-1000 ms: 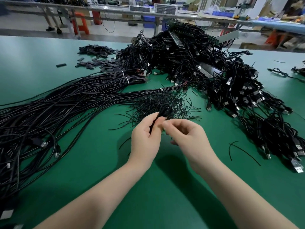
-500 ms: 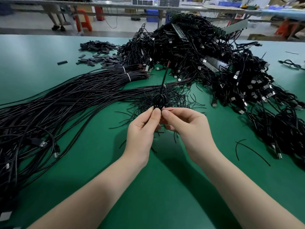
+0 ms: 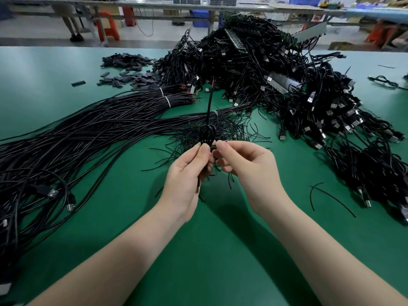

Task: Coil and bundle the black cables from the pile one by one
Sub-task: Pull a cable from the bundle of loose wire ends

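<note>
Left hand (image 3: 187, 173) pinches a small coiled cable (image 3: 207, 135) between thumb and fingers, held above the green table (image 3: 220, 250); its free end stands upright; right hand (image 3: 247, 166) has fingers curled beside the coil, apparently pinching a thin tie; loose cables (image 3: 77, 138) lie left; tangled pile (image 3: 276, 80) far right.

Bare green surface (image 3: 209, 250) lies wide open under and between both forearms, while long straight cables (image 3: 66, 140) fence the left, the tangled cable pile (image 3: 254, 69) walls off the far middle and right, and loose black ties (image 3: 220, 131) litter the stretch just beyond the fingertips.
</note>
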{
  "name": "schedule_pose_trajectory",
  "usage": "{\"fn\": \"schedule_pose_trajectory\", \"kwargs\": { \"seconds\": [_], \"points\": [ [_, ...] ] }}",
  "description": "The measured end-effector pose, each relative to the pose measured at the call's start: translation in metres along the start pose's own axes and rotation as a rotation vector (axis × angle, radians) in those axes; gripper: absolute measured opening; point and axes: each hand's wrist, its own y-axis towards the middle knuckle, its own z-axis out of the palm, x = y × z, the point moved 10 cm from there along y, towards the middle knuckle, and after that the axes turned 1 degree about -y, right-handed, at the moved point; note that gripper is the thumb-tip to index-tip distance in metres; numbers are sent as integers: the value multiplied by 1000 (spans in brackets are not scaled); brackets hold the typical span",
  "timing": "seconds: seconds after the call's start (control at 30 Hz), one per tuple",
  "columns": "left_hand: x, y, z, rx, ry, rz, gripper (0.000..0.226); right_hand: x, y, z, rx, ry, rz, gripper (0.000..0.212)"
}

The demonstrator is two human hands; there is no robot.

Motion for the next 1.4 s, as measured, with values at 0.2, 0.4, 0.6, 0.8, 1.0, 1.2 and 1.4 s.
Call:
{"fn": "schedule_pose_trajectory", "kwargs": {
  "seconds": [0.2,0.4,0.6,0.8,1.0,1.2,1.4],
  "points": [
    [9,-1,4,28,-97,-111,17,-4,1,3,33,79,24,15],
    [10,-1,1,11,-76,-113,23,8,1,-5,-19,-117,-108,6],
    [10,-2,0,-19,-29,-116,25,21,0,-5,-52,-332,-284,10],
    [7,-3,5,24,-10,-136,22,29,5,-5,46,-365,-289,12],
    [4,-6,5,27,104,-137,20,48,-3,0,16,-614,-502,11],
    [4,-8,5,35,186,-202,19,67,-35,30,94,-1087,-1104,16],
    [11,-9,11,85,124,-268,15,71,-45,30,122,-1092,-1241,31]
  ]
}}
